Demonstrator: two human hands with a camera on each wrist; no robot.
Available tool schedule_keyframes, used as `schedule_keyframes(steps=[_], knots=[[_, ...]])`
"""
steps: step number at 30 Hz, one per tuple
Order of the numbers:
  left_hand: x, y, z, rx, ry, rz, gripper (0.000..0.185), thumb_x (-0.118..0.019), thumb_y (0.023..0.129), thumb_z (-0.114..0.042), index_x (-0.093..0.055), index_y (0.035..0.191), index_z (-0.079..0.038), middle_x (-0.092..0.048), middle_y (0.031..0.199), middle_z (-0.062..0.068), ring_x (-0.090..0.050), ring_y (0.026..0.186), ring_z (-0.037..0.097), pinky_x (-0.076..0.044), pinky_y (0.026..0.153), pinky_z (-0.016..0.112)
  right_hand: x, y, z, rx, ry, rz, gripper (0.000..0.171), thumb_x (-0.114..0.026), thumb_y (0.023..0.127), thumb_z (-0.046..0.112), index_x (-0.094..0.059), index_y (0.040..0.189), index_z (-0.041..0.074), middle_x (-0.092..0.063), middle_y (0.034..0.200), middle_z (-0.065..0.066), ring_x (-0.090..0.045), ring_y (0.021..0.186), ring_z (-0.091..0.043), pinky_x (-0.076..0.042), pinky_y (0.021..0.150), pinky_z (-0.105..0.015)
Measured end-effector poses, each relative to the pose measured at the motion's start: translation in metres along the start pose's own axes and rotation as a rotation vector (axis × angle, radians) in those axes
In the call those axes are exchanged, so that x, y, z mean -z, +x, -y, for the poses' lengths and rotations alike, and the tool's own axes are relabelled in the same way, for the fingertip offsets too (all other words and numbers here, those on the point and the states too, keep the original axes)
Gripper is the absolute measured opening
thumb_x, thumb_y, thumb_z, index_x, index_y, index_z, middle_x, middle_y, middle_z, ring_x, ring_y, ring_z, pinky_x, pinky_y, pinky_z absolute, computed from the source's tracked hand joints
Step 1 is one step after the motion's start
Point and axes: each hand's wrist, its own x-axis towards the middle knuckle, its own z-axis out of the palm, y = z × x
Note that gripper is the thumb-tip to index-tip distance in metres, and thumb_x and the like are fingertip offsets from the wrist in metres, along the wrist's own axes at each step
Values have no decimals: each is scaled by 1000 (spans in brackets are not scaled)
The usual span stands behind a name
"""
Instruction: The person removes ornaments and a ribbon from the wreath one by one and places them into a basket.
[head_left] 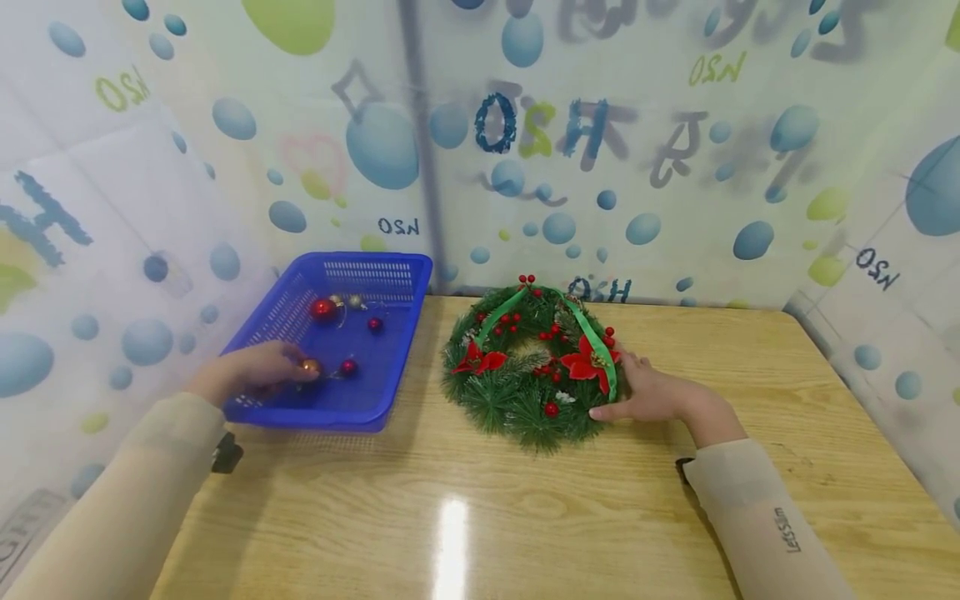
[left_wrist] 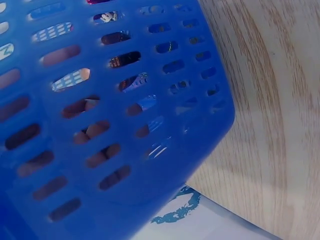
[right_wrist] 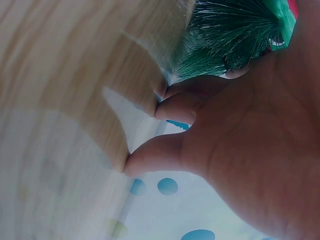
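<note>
A blue plastic basket [head_left: 397,333] stands on the left of the table. My left hand [head_left: 262,365] reaches over its near left rim, fingertips pinching a shiny orange-gold Christmas bauble [head_left: 310,367]. Through the slots of the basket wall [left_wrist: 165,110], the left wrist view gives only glimpses of fingers. A green Christmas wreath [head_left: 491,396], with red poinsettias, red berries and a green ribbon, lies at mid-table. At its right edge rests my right hand [head_left: 652,396], thumb and fingers spread. In the right wrist view, several fingertips [right_wrist: 135,160] meet the tabletop beside the green needles [right_wrist: 235,35].
Inside the basket lie a larger red bauble [head_left: 323,309], a small pale gold one [head_left: 355,302] and two small dark red ones, one near the left hand [head_left: 348,367]. A patterned curtain [head_left: 517,200] closes off the back and sides of the wooden table [head_left: 555,525].
</note>
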Motion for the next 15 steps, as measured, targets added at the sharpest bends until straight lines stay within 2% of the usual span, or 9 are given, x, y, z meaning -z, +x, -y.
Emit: schedule_keyframes(steps=[10, 15], knots=[[2, -3, -3, -16, 11, 1, 33, -57, 110, -28, -65, 116, 3, -53, 67, -2, -47, 56, 11, -44, 55, 27, 0, 1, 0, 6, 2, -3, 145, -73, 84, 78, 19, 167, 3, 10, 173, -36, 8, 158, -61, -10, 123, -80], [4, -5, -6, -11, -11, 5, 29, -56, 111, -26, -66, 109, 1, -51, 65, -3, -46, 57, 11, -43, 56, 27, -1, 0, -1, 11, 2, -8, 145, -73, 84, 78, 20, 167, 6, 9, 173, -36, 7, 158, -62, -11, 122, -80]])
